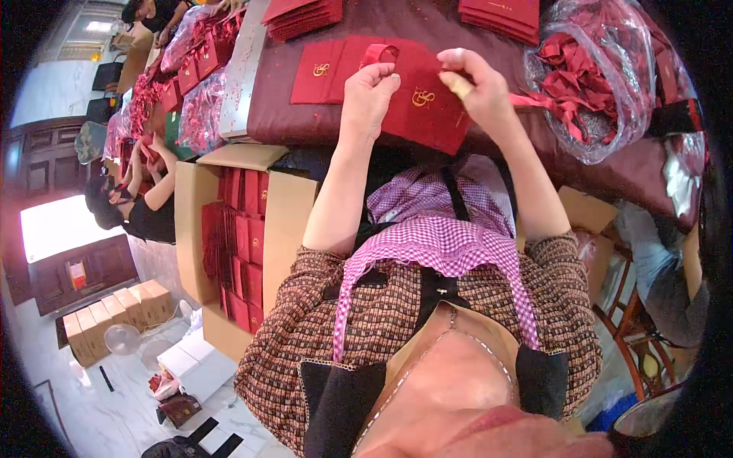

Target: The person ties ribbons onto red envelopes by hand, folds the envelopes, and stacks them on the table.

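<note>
Head view, then: where do we find the packet (427,122)?

Flat on the table (294,122), at its near edge, between and beneath our hands.

And our grip?

Our left hand (366,95) pinches a looped ribbon (380,53) above the packet's left part, perhaps to keep the loop's shape. Our right hand (487,91) is at the packet's right edge, fingers bent; we cannot tell whether they hold anything.

Why the sack (592,141), right of the packet?

It is clear plastic, full of loose ribbons (569,69); probably we want those within easy reach.

And left of the packet, nearer us?

An open carton (299,210) with more packets (248,237) in tight rows, likely so they stay neat. Beyond the packet sit red stacks (305,21).
</note>
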`<state>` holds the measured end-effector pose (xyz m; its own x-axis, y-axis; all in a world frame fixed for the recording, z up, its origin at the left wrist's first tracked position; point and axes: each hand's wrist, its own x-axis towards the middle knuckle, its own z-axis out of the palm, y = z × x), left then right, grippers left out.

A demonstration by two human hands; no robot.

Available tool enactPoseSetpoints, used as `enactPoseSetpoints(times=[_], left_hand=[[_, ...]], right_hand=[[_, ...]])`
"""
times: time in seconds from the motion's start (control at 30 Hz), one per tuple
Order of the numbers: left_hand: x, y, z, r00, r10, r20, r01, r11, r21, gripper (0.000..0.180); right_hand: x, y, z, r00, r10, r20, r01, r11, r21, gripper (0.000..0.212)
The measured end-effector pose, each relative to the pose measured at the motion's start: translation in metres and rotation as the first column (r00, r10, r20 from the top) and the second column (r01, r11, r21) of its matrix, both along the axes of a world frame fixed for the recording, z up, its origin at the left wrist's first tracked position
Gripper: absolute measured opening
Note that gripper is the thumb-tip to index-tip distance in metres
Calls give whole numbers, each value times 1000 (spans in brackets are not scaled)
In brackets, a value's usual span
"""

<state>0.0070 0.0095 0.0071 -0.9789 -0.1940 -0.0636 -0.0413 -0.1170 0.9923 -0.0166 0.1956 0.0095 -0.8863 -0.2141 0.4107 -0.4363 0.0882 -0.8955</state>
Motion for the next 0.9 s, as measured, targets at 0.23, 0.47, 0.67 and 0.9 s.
enactPoseSetpoints(times=[0.23,0.47,0.67,0.9], left_hand=[[5,-2,1,1000,-11,12,10,998,66,24],[8,-5,7,996,-81,34,75,985,153,27],[9,-6,7,993,-108,40,98,976,194,26],[10,-3,10,991,-131,11,126,974,190,25]], right_hand=[[-1,-20,-12,992,-28,-127,40,995,92,14],[5,-27,-9,992,-128,1,127,989,79,12],[5,-27,-11,995,-84,-47,86,995,50,12],[4,-26,-8,995,-81,-65,84,995,50,11]])
